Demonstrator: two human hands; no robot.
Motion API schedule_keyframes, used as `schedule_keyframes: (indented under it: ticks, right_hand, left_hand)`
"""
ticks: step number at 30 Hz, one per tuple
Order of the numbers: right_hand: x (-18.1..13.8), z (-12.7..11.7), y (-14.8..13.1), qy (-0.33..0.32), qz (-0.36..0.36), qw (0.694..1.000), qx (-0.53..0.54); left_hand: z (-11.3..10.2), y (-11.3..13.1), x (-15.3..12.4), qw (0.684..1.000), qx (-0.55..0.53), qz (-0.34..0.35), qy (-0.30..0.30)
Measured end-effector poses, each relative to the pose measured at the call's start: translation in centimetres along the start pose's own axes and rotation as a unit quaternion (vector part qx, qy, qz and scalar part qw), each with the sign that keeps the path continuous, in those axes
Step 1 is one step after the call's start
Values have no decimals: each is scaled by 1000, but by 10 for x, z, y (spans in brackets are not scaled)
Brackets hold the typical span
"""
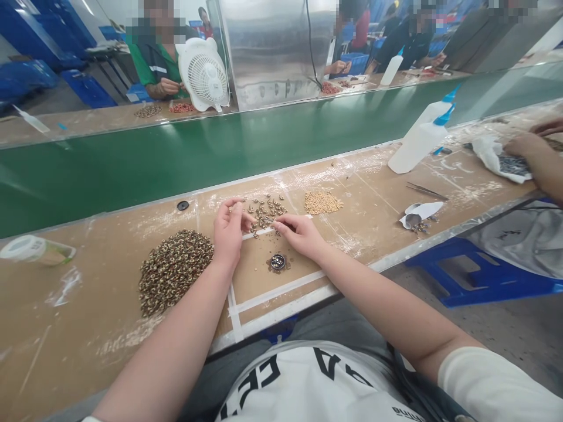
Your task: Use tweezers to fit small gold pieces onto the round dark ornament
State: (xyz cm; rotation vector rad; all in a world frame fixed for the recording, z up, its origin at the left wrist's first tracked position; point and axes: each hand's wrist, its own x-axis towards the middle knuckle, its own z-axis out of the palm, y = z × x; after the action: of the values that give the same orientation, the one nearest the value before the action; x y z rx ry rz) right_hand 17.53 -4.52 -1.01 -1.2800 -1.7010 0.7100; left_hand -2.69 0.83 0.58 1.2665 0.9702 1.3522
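Observation:
My left hand is closed, thumb and fingers brought together at the near edge of a loose scatter of small shiny metal pieces. Across from it, my right hand pinches at the same scatter. What either hand holds is too small to make out. Below and between them sits a small round dark dish with tiny bits inside, on a wet-looking stain. A large heap of small gold and dark metal pieces lies beside my left forearm. Past my right hand is a pile of small yellowish beads.
A dark round cap and a lidded clear cup lie left. White bottles with blue nozzles, tweezers and a white paper scoop are right. A green conveyor belt runs behind. A co-worker's hands work far right.

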Motion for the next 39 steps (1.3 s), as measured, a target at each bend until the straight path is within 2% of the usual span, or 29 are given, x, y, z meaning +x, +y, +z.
schedule_keyframes:
  ticks: [3,5,7,13,17,20,24,31,34,37,39]
  right_hand:
    - [0,0,0,-4,-13,1000,8]
    - [-1,0,-1,-1,-18,1000,8]
    - [-1,0,-1,6,-17,1000,-2]
    - [-1,-2,-1,28,-11,1000,6]
    - [-2,-1,-1,3,-21,1000,6]
    - [-2,0,0,-20,-30,999,6]
    - [-3,-1,-1,-22,-27,999,-5]
    - [-2,-2,-2,-1,-12,1000,11]
    - [-1,0,0,-13,-14,1000,3]
    - [-1,1,1,-20,-13,1000,-4]
    - [-1,2,1,-15,-15,1000,-9]
  left_hand:
    - [4,4,-11,989,102,32,-99]
    - [5,7,-16,977,159,50,-129]
    - [5,8,-18,976,171,52,-120]
    - [-1,1,-7,991,121,25,-46]
    - [0,0,-7,989,91,13,-116]
    - [4,4,-12,977,139,24,-158]
    - [6,9,-16,975,165,33,-148]
    - [0,5,-9,986,139,39,-79]
    - [0,4,-9,985,128,40,-105]
    - [3,6,-15,970,179,56,-154]
    - [5,7,-19,966,196,62,-158]
